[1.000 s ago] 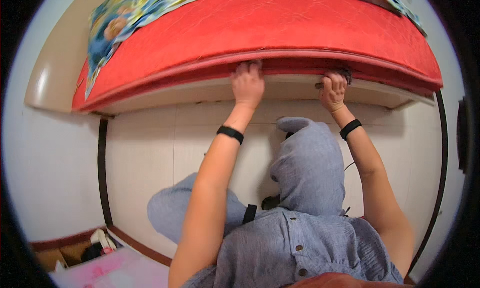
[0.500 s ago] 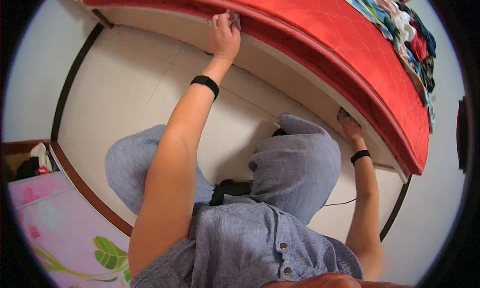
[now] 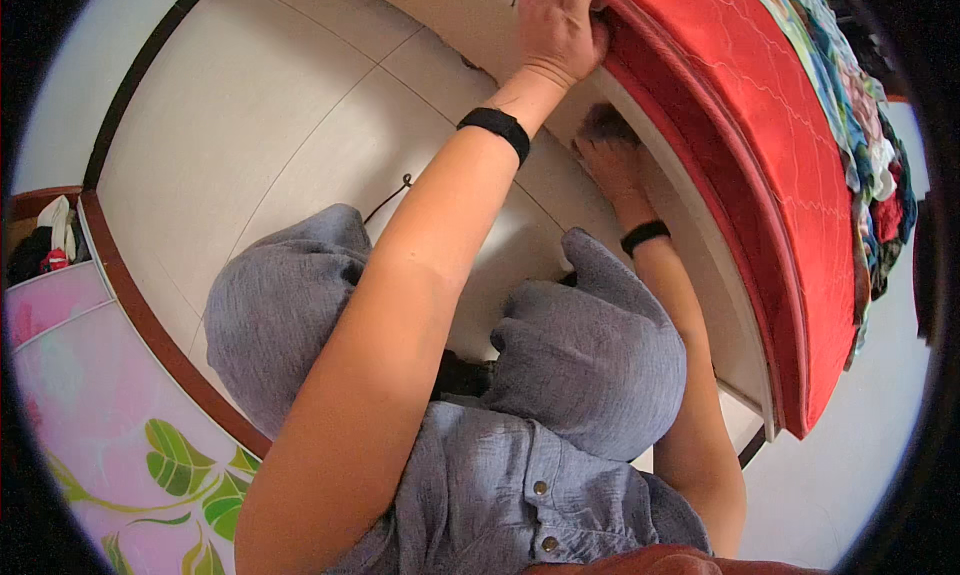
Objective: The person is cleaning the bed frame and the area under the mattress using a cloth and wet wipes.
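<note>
A bed with a red quilted cover (image 3: 740,125) and a pale side board (image 3: 690,230) stands in front of me. At the board's top edge, against the red bedding, my left hand (image 3: 565,35) is closed with its fingers curled. Whatever it grips is mostly hidden; only a small greyish bit shows beside the fingers. Lower down, my right hand (image 3: 612,170) is at the face of the side board near the floor. Its fingers press on a dark, crumpled cloth (image 3: 607,123), which is smeared by motion.
I squat on the pale tiled floor (image 3: 290,125). A thin black cable (image 3: 388,197) lies by my left knee. Clothes (image 3: 880,170) are heaped on the bed at right. Behind at left are a flowered pink panel (image 3: 110,395) and an opening with cloth items (image 3: 58,237).
The view has turned, so the bed stands further right and steeper. My right hand has moved along the side board towards my left hand, which stays at the top edge.
</note>
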Action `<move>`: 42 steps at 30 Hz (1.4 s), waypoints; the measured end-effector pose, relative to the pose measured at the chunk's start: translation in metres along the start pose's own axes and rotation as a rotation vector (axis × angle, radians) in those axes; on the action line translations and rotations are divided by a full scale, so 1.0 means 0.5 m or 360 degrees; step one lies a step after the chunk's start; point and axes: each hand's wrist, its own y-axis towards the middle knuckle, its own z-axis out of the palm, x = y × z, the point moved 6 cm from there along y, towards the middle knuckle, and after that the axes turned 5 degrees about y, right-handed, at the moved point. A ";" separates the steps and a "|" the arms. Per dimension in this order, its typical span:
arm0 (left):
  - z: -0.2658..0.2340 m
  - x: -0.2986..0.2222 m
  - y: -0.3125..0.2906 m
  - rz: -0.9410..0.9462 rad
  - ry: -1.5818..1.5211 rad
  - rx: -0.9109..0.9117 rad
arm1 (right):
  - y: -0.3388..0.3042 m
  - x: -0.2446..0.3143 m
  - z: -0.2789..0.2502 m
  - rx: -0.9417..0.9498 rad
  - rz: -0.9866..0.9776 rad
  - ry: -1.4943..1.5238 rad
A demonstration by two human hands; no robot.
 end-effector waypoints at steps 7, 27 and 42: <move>-0.002 0.015 -0.017 0.0107 -0.0047 -0.0123 | 0.030 0.051 0.057 0.0306 -0.0186 -0.0204; -0.021 0.030 -0.011 0.0029 -0.0098 -0.0194 | -0.258 -0.093 0.128 0.0830 -0.0241 -0.0206; 0.006 0.017 -0.019 0.0071 -0.0244 -0.0201 | 0.152 0.131 -0.038 0.0251 0.0024 0.0266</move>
